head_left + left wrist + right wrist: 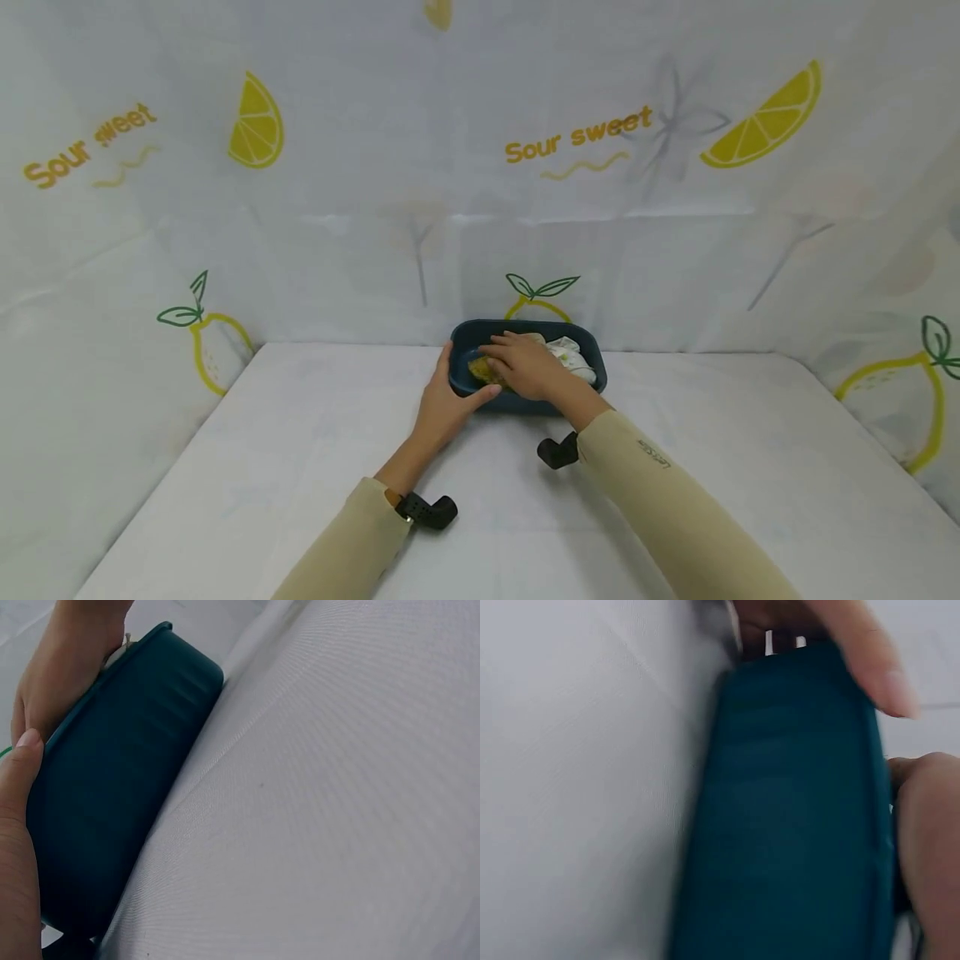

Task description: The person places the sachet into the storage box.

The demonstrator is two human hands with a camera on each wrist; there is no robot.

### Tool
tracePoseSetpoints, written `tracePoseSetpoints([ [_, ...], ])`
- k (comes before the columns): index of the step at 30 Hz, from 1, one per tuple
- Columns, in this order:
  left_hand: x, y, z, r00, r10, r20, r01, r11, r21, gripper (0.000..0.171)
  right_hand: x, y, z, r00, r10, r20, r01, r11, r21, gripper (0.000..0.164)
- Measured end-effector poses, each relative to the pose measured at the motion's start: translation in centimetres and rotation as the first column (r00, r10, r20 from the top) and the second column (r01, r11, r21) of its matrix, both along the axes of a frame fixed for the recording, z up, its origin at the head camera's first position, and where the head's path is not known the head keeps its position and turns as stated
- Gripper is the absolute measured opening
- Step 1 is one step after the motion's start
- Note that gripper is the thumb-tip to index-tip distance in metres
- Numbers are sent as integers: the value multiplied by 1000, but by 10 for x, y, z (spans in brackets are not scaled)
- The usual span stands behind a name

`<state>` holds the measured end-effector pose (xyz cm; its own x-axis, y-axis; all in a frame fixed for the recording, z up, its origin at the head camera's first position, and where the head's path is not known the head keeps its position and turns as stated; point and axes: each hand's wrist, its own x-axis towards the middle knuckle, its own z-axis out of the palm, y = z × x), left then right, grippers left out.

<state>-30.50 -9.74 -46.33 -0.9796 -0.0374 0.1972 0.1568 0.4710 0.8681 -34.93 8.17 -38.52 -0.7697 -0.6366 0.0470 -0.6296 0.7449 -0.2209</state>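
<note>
A dark teal plastic bin [528,405] with rounded corners stands at the back of the table. My left hand [441,410] holds its left end, fingers along the outside and thumb over the front rim. In the right wrist view the left thumb [892,694] lies at the rim. My right hand [522,364] reaches in over the front, fingers extended leftward above a crumpled yellow item [480,370] that they overlap. White bundled fabric [573,360] with small prints fills the bin's right side. From the left wrist, the right fingers disappear behind the bin's wall [120,742].
A white cloth covers the table [300,433]. Close behind the bin hangs a white curtain [360,275] printed with lemons and lettering. Black wrist-worn devices stick out below the left wrist [435,512] and the right wrist [557,452].
</note>
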Motion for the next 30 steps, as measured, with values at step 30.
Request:
tracePoseSetpoints([
  [30,3,-29,24,986,-24,164,83,929,-361,122,74,163,-7,919,-390,53,386,869,-310,62],
])
